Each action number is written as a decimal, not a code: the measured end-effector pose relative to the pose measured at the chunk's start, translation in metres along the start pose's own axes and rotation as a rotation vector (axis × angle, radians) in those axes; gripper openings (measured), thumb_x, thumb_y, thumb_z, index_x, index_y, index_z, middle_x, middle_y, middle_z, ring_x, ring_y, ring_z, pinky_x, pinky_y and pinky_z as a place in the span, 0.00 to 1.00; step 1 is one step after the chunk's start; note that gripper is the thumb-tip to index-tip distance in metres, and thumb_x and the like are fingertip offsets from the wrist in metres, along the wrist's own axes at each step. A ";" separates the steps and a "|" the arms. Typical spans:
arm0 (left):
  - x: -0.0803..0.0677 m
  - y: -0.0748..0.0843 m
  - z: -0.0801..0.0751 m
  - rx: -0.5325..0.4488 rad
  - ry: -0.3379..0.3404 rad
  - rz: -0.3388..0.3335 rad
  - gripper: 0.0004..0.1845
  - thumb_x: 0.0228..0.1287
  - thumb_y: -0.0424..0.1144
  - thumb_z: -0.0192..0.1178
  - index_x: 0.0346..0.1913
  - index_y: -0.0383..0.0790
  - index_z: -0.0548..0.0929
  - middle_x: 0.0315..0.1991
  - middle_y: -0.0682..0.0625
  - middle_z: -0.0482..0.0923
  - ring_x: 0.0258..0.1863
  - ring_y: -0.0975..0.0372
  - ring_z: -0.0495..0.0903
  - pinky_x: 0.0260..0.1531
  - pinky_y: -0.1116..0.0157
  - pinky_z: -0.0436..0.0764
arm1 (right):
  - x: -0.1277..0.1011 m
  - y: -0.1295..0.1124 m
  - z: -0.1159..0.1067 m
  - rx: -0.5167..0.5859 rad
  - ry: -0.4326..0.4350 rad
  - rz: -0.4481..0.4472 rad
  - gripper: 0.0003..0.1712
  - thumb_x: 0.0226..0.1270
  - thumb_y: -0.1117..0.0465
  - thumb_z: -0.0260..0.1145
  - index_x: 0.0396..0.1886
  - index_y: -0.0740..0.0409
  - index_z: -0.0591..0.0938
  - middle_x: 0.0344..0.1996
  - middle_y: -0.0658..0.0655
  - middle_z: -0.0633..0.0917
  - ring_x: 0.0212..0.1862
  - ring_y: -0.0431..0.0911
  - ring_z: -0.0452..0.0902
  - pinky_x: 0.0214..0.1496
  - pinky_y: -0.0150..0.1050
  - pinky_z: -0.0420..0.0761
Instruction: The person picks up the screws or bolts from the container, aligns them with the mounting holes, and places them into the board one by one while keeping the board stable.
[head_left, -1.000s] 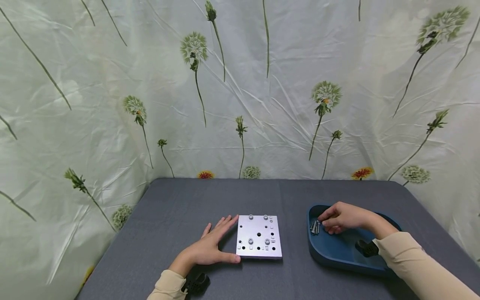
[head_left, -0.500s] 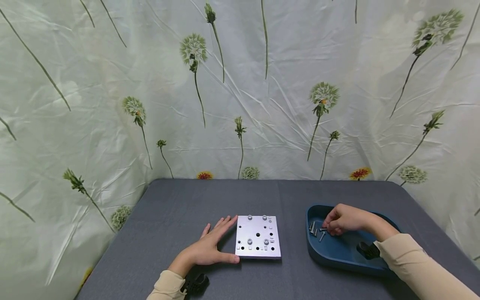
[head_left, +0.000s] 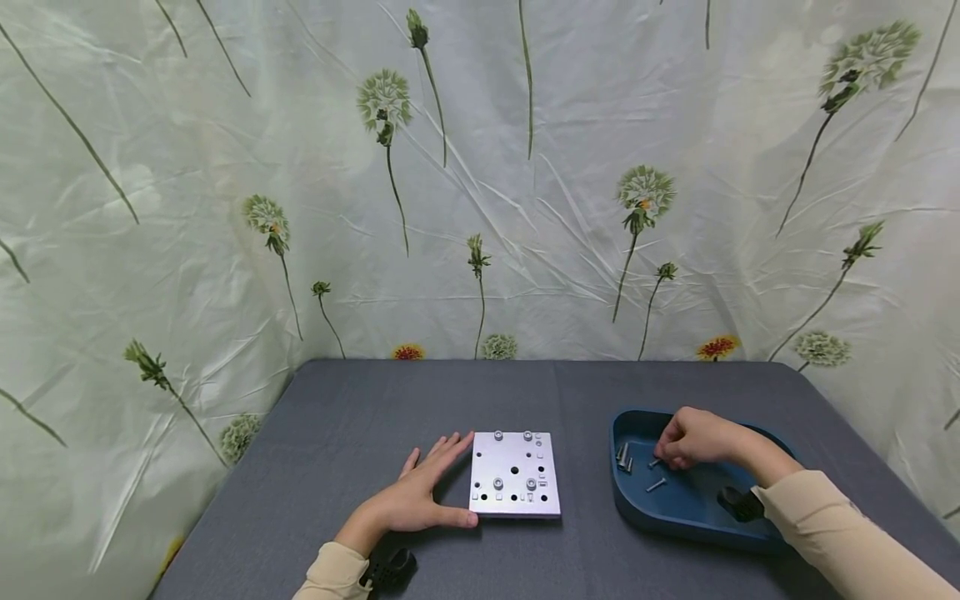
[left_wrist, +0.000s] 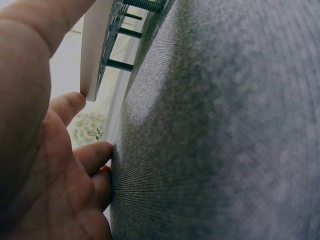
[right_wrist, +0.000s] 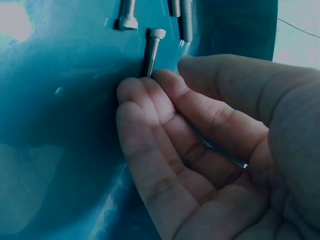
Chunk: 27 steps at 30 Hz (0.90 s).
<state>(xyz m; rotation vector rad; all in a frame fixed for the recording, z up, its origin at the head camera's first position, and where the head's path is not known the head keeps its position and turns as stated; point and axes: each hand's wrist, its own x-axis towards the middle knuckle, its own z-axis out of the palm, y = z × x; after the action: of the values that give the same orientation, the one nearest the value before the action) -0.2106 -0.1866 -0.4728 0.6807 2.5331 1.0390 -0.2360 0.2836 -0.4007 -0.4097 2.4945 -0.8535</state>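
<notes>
Picking one bolt (right_wrist: 151, 51) out of the blue tray (head_left: 678, 508) seems to be the step in hand. The right hand (head_left: 693, 437) is inside the tray with its fingers (right_wrist: 150, 130) curled and close together, and the fingertips touch the lower end of a dark bolt that lies flat on the tray floor. The thumb stands just beside it, but I cannot tell if the bolt is already pinched or only touched. Beyond the fingertips lie a short screw (right_wrist: 127, 15) and two more bolts (right_wrist: 182, 17), near the tray wall. In the head view another loose screw (head_left: 656, 484) lies just below the hand.

The left hand (head_left: 416, 498) rests flat on the grey table (head_left: 337, 433), fingers straight and a little spread, with the thumb and fingertips touching the left edge of the metal plate (head_left: 515, 475). This plate stands raised on posts and already carries four bolt heads on top; several holes are free.

I judge the next move needs a firm pinch between thumb and fingers, then a lift clear of the tray rim, while the left hand keeps the plate from sliding.
</notes>
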 end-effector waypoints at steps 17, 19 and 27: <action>0.000 -0.003 0.001 -0.003 -0.003 0.000 0.62 0.58 0.63 0.79 0.89 0.60 0.52 0.89 0.41 0.47 0.89 0.40 0.40 0.78 0.26 0.31 | -0.005 -0.005 0.005 -0.096 0.012 -0.019 0.06 0.76 0.64 0.69 0.38 0.59 0.90 0.24 0.48 0.83 0.30 0.42 0.77 0.33 0.33 0.75; 0.001 -0.005 0.002 -0.016 0.000 0.011 0.62 0.58 0.64 0.78 0.89 0.61 0.52 0.89 0.41 0.47 0.89 0.39 0.40 0.78 0.25 0.30 | -0.005 -0.006 0.006 -0.107 0.025 -0.012 0.06 0.73 0.66 0.70 0.35 0.58 0.90 0.24 0.48 0.83 0.30 0.42 0.77 0.33 0.33 0.75; 0.000 -0.006 0.002 -0.042 0.019 0.041 0.61 0.55 0.67 0.78 0.88 0.65 0.54 0.89 0.39 0.48 0.88 0.36 0.41 0.77 0.25 0.29 | -0.005 -0.005 0.009 -0.156 0.061 0.019 0.07 0.64 0.69 0.77 0.27 0.57 0.89 0.25 0.48 0.85 0.30 0.42 0.76 0.33 0.35 0.76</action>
<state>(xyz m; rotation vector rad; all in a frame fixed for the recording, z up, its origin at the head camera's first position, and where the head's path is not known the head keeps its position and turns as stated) -0.2117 -0.1890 -0.4790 0.7168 2.5154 1.1138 -0.2266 0.2771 -0.4023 -0.4164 2.6269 -0.6752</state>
